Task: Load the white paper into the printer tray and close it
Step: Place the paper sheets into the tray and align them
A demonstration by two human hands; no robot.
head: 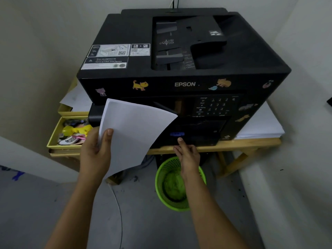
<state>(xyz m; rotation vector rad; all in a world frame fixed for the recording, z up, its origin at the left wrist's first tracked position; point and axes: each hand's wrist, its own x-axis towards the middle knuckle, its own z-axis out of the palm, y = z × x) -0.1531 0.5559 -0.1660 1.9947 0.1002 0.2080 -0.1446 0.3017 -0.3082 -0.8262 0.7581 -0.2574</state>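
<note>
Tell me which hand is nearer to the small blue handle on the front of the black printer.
Right. The right hand reaches up just below the blue handle; the left hand holds the white paper further left.

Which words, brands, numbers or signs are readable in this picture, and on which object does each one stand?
"EPSON": on the front of the black printer.
Keypad digits on the control panel: there, but too blurred to read with certainty.
White instruction labels on the printer top: pictures, QR codes and small print, too small to read.
White paper in the left hand: no text visible.
</note>
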